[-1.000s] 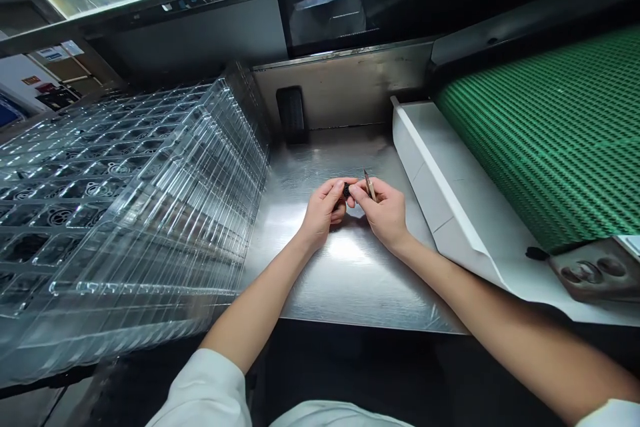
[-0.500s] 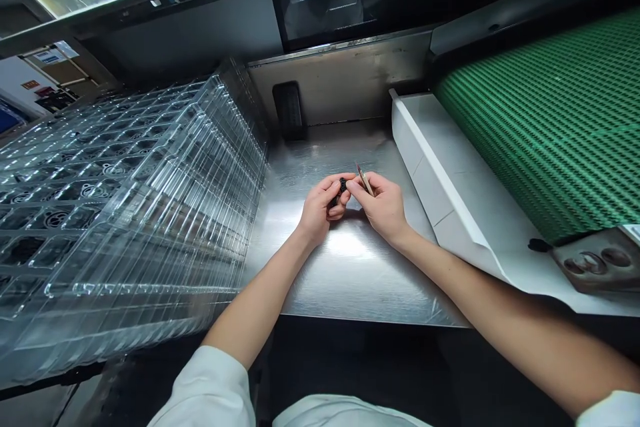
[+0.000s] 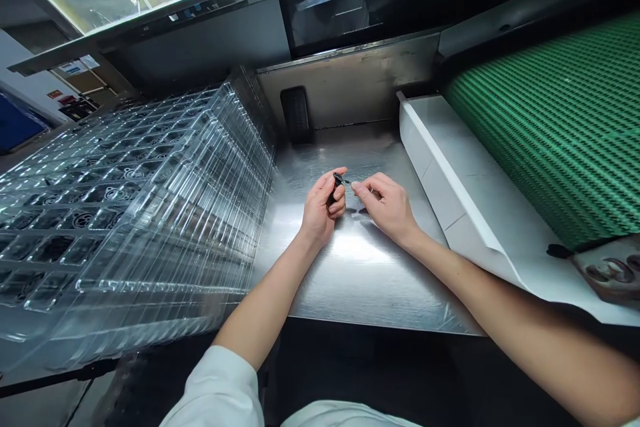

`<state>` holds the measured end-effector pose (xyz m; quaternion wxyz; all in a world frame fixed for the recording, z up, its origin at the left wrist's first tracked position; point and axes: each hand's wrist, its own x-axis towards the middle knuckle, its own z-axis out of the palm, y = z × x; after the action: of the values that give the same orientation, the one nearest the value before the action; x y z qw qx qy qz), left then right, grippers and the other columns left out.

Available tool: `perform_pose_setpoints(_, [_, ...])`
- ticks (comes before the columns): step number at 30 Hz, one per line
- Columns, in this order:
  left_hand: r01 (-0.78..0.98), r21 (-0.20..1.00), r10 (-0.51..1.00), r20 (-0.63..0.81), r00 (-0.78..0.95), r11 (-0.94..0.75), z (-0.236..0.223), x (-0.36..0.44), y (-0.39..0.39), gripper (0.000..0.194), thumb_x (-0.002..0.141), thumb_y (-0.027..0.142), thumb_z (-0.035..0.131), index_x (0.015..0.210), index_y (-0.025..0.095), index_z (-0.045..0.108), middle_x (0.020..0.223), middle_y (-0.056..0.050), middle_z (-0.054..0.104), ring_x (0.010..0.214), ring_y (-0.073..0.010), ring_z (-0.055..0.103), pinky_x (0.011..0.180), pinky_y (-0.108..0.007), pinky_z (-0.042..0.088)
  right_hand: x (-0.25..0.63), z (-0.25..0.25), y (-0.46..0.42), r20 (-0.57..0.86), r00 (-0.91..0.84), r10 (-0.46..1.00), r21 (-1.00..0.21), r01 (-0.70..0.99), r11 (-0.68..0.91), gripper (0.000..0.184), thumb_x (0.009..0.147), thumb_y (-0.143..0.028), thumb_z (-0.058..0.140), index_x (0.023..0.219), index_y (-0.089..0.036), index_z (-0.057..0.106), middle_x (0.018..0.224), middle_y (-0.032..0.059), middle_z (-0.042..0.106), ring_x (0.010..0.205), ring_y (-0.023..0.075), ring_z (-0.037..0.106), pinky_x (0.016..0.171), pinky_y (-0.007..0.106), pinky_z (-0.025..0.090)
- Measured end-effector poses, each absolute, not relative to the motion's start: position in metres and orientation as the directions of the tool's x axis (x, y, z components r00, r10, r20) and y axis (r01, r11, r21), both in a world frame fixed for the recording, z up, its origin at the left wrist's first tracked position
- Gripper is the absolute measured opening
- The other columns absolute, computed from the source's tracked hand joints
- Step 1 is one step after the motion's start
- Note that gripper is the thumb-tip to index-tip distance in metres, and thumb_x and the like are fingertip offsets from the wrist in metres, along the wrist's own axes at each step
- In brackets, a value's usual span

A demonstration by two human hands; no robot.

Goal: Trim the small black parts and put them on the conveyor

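My left hand [image 3: 320, 205] is closed on a small black part [image 3: 337, 179], held between the thumb and fingers above the metal work surface [image 3: 345, 287]. Its exact kind is too small to make out. Just to the right, my right hand [image 3: 385, 203] pinches a slim pointed tool [image 3: 348, 181]. The dark tip points left and reaches the black part or lies very near it; I cannot tell whether they touch. Most of the tool is hidden by the right fingers.
A tall stack of clear plastic trays [image 3: 200, 180] with pockets stands at left. On the right, a white guard [image 3: 450, 193] runs beside a green mesh conveyor belt [image 3: 560, 127]. A dark oblong piece [image 3: 295, 113] leans against the metal back wall [image 3: 350, 87].
The tool in my right hand has swung from pointing up to pointing left at the black part. My right hand has drawn slightly away from my left. The view has shifted a little.
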<state>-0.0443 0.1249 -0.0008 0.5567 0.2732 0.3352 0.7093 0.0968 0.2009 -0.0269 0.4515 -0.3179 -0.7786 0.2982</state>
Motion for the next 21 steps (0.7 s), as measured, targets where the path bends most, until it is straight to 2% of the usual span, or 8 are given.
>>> perform_pose_setpoints(5, [-0.599, 0.779, 0.963, 0.020, -0.271, -0.185, 0.0006, -0.0437, 0.1246, 0.028, 0.096, 0.034, 0.069, 0.118, 0.018, 0.065, 0.068, 0.006, 0.043, 0.045, -0.0029, 0.028, 0.043, -0.016, 0.019, 0.0965, -0.0307, 0.2015, 0.533, -0.371, 0.760, -0.709, 0.296, 0.641, 0.056, 0.103, -0.069, 0.055, 0.075, -0.022, 0.066, 0.079, 0.0020, 0.061, 0.069, 0.0170, 0.055, 0.066, 0.034, 0.037])
perform_pose_setpoints(21, [-0.583, 0.801, 0.957, -0.042, -0.286, -0.138, 0.0049, -0.0446, 0.1231, 0.022, 0.099, 0.032, 0.066, 0.115, 0.017, 0.067, 0.066, 0.007, 0.039, 0.045, -0.0033, 0.026, 0.043, -0.017, 0.019, 0.0977, -0.0288, 0.1979, 0.561, -0.363, 0.744, -0.673, 0.323, 0.665, 0.055, 0.102, -0.070, 0.056, 0.076, -0.023, 0.067, 0.081, 0.0025, 0.063, 0.071, 0.0174, 0.058, 0.067, 0.033, 0.037])
